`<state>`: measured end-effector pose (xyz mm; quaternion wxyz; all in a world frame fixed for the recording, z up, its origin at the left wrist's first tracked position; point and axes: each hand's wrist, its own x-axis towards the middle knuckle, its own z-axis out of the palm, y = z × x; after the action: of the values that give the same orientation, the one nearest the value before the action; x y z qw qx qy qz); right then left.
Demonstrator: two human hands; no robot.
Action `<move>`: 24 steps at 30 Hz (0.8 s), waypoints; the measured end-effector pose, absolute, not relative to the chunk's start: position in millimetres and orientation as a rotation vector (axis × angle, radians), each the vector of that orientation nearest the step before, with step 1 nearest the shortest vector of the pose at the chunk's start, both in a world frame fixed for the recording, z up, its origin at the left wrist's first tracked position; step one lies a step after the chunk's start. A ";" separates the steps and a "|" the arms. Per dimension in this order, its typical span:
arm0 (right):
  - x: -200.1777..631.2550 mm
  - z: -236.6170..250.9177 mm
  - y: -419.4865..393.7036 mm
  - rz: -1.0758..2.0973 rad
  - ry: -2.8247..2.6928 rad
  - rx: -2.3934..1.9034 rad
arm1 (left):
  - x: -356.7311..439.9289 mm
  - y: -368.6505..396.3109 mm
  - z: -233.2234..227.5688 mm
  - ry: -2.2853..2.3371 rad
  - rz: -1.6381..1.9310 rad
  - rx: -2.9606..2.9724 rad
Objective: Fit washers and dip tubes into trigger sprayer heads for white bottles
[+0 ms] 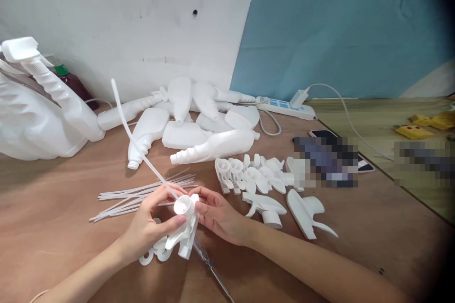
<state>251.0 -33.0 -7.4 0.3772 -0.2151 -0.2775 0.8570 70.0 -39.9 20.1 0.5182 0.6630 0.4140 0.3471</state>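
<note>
White plastic head was held between my two hands, a tube slanting up from its cap.
Grip: my left hand was closed on the head by the cap; my right hand pinched its other side. Location: above the table, partly in front of the rings. Step in hand, as I judged it: fitting the tube into the cap; whether its end was seated, I could not tell. The next move appeared to call for a steady hold and a straight push. Markings: none readable on head or bottles; the power strip showed no legible lettering.
</note>
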 end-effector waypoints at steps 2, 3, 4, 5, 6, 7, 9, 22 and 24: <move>250.7 -6.5 -32.4 2.197 -0.714 -0.565 | 66.0 -40.2 18.2 0.976 0.902 1.470; 250.6 -6.3 -32.0 2.199 -0.723 -0.568 | 63.9 -40.0 17.0 0.961 0.920 1.408; 250.6 -6.2 -31.7 2.199 -0.736 -0.565 | 62.0 -39.7 15.4 0.943 0.926 1.339; 250.7 -6.2 -31.4 2.199 -0.748 -0.559 | 60.3 -39.1 13.2 0.919 0.917 1.267; 250.7 -6.2 -31.3 2.198 -0.757 -0.552 | 59.0 -38.4 10.6 0.888 0.898 1.190; 250.8 -6.0 -31.4 2.196 -0.765 -0.545 | 58.0 -37.7 7.8 0.847 0.875 1.117; 250.7 -5.5 -32.1 2.188 -0.773 -0.549 | 56.8 -36.4 2.6 0.754 0.847 1.035; 252.4 -6.4 -34.5 2.014 -1.166 -0.574 | 59.5 -45.3 -0.1 0.474 0.537 0.821; 252.9 -6.8 -34.0 2.011 -1.187 -0.540 | 59.5 -47.5 0.5 0.475 0.465 0.760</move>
<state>252.9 -34.0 -6.8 0.3638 -0.2099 -0.4613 0.7815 59.5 -47.5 0.5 0.8752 0.3639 0.2277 0.2229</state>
